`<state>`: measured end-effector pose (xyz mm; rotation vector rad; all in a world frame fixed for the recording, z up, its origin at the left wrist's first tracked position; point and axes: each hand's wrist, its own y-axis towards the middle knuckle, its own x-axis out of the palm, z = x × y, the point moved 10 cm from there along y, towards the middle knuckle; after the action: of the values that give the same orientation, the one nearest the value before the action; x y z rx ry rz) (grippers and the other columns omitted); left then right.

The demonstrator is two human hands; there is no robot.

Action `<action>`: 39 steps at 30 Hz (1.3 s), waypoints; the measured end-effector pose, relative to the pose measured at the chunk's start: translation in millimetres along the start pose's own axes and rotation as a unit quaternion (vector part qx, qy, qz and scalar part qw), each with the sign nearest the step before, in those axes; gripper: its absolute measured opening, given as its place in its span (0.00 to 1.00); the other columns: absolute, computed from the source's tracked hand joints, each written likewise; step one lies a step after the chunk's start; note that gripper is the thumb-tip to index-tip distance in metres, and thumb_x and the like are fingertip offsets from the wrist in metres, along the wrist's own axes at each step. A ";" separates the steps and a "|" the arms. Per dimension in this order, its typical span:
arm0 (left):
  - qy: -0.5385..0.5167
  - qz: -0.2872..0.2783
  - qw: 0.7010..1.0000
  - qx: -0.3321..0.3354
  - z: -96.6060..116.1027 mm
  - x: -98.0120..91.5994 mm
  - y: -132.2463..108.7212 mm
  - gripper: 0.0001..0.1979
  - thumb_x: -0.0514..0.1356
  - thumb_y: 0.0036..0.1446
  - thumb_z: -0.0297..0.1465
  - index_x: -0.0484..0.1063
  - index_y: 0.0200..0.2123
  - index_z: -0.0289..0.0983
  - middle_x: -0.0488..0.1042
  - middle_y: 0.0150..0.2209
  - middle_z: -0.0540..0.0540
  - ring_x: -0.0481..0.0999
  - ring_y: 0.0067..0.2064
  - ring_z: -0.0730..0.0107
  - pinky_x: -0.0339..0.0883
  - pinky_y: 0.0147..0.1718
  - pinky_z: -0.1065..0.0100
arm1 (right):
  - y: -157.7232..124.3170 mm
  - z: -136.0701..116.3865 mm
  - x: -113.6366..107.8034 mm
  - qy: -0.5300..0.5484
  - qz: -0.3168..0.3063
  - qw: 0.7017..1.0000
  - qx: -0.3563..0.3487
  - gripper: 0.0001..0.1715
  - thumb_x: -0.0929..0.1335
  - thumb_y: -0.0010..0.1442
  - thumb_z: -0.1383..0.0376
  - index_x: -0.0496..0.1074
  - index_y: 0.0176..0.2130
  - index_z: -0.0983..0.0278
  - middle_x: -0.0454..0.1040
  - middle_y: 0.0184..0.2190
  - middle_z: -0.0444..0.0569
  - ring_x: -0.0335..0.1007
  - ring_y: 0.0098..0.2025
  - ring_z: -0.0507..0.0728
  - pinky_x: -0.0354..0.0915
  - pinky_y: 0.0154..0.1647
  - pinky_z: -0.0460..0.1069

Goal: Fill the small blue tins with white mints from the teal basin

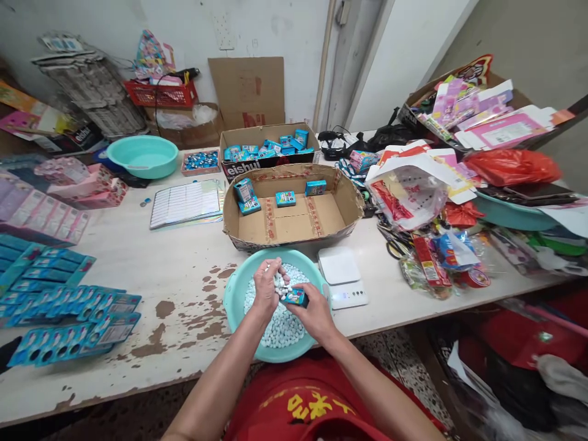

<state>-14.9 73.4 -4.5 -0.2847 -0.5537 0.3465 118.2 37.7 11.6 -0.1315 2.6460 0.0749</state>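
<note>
A teal basin (233, 318) full of small pale candies (283, 331) stands at the table's front edge. Over it, my left hand (267, 285) is closed around some of the candies, several showing between thumb and fingers. My right hand (316, 312) grips a small blue candy box (294, 296), tilted with its end toward the left hand. Candies are at the box's near end, where the two hands almost meet. Just behind the basin, a shallow cardboard tray (294, 229) holds several similar blue boxes.
A white digital scale (340, 272) stands right of the basin. Stacked blue packs (68, 318) cover the left side. Behind are a carton of blue boxes (269, 150), printed sheets (186, 204) and another teal basin (142, 156). Wrappers and bags (432, 257) crowd the right.
</note>
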 end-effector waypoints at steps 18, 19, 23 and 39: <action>0.049 0.042 0.997 0.052 13.7 19.0 -6.8 0.14 0.64 0.47 0.38 0.64 0.22 0.37 0.66 0.20 0.54 0.66 0.19 0.76 0.59 0.20 0.72 | 24.4 -2.1 -14.9 0.056 -0.067 0.996 -0.012 0.18 0.72 0.45 0.72 0.71 0.38 0.60 0.74 0.36 0.45 0.70 0.41 0.59 0.64 0.42 0.52; 0.045 0.050 0.996 0.054 13.2 19.1 -7.5 0.14 0.64 0.47 0.38 0.64 0.22 0.37 0.66 0.20 0.54 0.66 0.20 0.76 0.59 0.20 0.72 | 25.1 -3.7 -16.2 0.057 -0.072 0.996 -0.017 0.19 0.72 0.45 0.73 0.71 0.38 0.60 0.74 0.36 0.45 0.70 0.41 0.59 0.64 0.42 0.53; 0.039 0.082 0.994 0.062 11.4 19.7 -10.5 0.14 0.64 0.47 0.37 0.64 0.22 0.36 0.66 0.19 0.53 0.68 0.21 0.74 0.60 0.22 0.72 | 28.1 -5.6 -21.6 0.063 -0.083 0.994 -0.020 0.21 0.71 0.44 0.75 0.71 0.39 0.60 0.74 0.37 0.46 0.69 0.43 0.59 0.63 0.44 0.54; 0.111 0.045 0.987 0.104 21.8 32.0 0.6 0.09 0.62 0.50 0.36 0.70 0.28 0.37 0.67 0.19 0.53 0.69 0.22 0.74 0.62 0.24 0.72 | 30.5 3.7 -26.4 0.117 0.009 0.993 0.007 0.19 0.70 0.44 0.75 0.70 0.37 0.60 0.72 0.36 0.45 0.68 0.42 0.59 0.64 0.43 0.53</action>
<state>-1.7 90.3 27.8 -0.1449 -0.2830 0.4511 139.8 70.4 21.7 -0.1163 2.8808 0.0489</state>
